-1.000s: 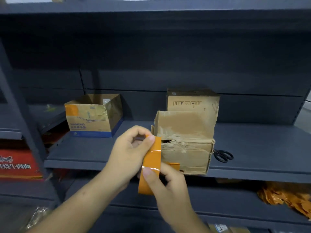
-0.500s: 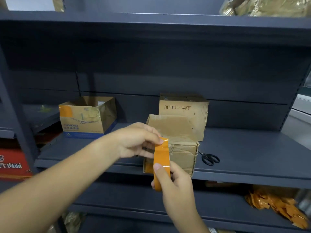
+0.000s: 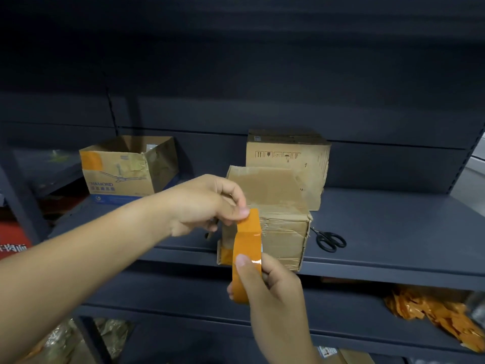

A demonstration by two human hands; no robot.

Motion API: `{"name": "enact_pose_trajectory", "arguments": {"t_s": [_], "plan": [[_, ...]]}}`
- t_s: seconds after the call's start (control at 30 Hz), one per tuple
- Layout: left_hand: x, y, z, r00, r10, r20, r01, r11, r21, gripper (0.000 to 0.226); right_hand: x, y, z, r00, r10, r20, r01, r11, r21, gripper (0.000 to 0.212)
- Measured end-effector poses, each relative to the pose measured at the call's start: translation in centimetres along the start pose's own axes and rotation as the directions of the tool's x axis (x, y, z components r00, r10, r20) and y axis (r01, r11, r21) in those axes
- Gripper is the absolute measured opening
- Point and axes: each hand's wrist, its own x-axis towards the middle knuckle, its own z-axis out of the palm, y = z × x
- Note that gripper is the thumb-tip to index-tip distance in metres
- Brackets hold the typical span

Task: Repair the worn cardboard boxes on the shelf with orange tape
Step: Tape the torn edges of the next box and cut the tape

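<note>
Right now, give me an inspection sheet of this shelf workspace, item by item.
Surface: dark shelf, boxes and scissors standing on it.
Job's things: orange tape roll held in front of the worn front box; taller box behind it; open box at left with an orange patch.
Clutter: black scissors right of the front box.
Hands: left hand pinches the tape's free end; right hand grips the roll.
Cables: nothing seen.
Surroundings: orange scraps on the lower shelf.
</note>
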Motion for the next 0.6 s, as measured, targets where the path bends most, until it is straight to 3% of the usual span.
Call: {"name": "enact_pose_trajectory", "arguments": {"t_s": [0.13,0.27,0.37,0.5,0.6], "plan": [[0.4,0.3,0.2,0.986,0.133,-0.104,-0.126,0.989,0.075,0.018,-0.7,0.4,-0.1,0.998,-0.041,0.041,0.041,0.999,-0.002,0.041],[1.5,0.7,0.7,0.959,0.195,-0.206,-0.145,0.962,0.233,0.023,-0.7,0.0,-0.3,0.999,-0.038,0.016,0.038,0.998,-0.039,0.036],[2.0,1.0,1.0,0.950,0.196,-0.244,-0.156,0.972,0.175,0.022,0.0,-0.6,-0.5,1.000,-0.003,-0.022,0.002,1.000,-0.028,0.042],[2.9,1.1,1.0,0.934,0.204,-0.295,-0.162,0.974,0.160,0.017,0.8,-0.6,-0.9,0.994,0.103,-0.024,-0.104,0.994,-0.033,0.030],[3.7,0.8,0.8,0.914,0.192,-0.358,-0.161,0.980,0.113,0.021,1.2,-0.1,-1.2,0.975,0.222,-0.014,-0.223,0.975,-0.024,0.038]]}}
